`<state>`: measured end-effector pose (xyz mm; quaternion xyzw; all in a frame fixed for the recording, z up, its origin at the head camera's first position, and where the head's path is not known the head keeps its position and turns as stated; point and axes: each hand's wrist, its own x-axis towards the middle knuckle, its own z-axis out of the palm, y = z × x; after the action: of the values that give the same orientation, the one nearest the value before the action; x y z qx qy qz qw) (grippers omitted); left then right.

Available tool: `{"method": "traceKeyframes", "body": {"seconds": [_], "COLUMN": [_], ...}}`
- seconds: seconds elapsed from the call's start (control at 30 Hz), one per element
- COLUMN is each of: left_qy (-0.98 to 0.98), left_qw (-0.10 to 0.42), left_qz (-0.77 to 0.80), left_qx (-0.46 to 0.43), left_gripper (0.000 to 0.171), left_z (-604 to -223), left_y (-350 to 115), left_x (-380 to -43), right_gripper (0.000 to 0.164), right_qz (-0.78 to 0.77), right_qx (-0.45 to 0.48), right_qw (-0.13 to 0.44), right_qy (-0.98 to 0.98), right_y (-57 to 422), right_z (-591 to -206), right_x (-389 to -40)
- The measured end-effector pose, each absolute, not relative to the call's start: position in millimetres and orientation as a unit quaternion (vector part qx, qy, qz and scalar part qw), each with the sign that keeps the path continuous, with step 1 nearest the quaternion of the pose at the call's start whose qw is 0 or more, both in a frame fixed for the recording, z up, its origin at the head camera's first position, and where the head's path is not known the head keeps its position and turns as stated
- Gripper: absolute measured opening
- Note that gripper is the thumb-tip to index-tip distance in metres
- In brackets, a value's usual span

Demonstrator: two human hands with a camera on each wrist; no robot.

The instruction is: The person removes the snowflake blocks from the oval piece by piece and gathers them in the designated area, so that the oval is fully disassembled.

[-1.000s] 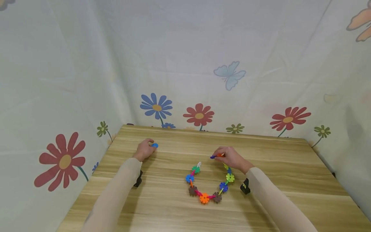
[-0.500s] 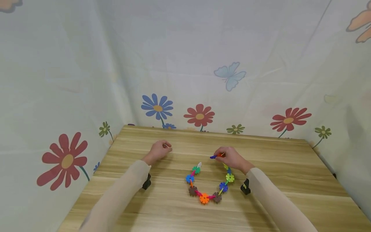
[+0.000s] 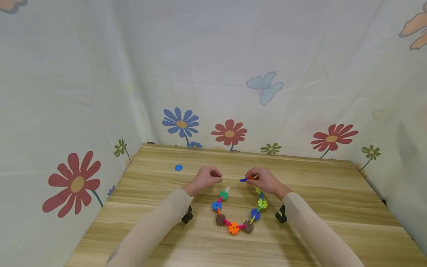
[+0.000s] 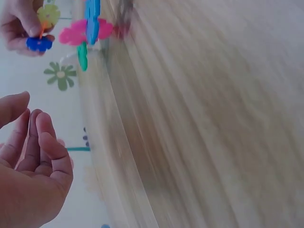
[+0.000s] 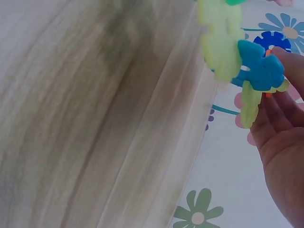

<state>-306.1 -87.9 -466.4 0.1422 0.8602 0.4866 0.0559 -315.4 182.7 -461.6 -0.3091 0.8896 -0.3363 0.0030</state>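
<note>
A chain of colourful notched plastic snowflake discs [image 3: 234,228] lies on the wooden table in a U shape, its gap toward the far side. My right hand [image 3: 265,181] pinches the chain's right end at an orange disc, from which a dark blue disc [image 3: 244,180] sticks out leftward. Thumb and fingers hide part of the orange one; in the right wrist view, a light blue disc [image 5: 259,66] hangs beside the fingers. My left hand [image 3: 206,178], holding nothing, hovers behind the white disc [image 3: 228,189] at the left end. Its fingers are loosely bent, thumb apart [image 4: 14,107].
A single blue snowflake disc [image 3: 178,168] lies on the table [image 3: 160,230] at the back left. Behind the table's far edge hangs a pale curtain [image 3: 213,74] with printed flowers and butterflies.
My left hand has left the loose blue disc and moved right, toward the chain's left end. The right hand keeps its pinch, and the chain has shifted slightly left.
</note>
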Motion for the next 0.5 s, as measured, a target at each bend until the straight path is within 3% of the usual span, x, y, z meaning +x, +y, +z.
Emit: {"method": "traceKeyframes", "body": {"seconds": [0.5], "left_qy": [0.843], "left_qw": [0.083], "left_qz": [0.502], "left_qx": [0.177], "left_gripper": [0.018], "left_z": [-462], "left_y": [-56], "left_x": [-300], "right_gripper": [0.009], "right_qz": [-0.347], "right_qx": [-0.348], "right_qw": [-0.008], "right_qy": [0.871], "right_y": [175], "right_z": [-459], "right_x": [-318]}}
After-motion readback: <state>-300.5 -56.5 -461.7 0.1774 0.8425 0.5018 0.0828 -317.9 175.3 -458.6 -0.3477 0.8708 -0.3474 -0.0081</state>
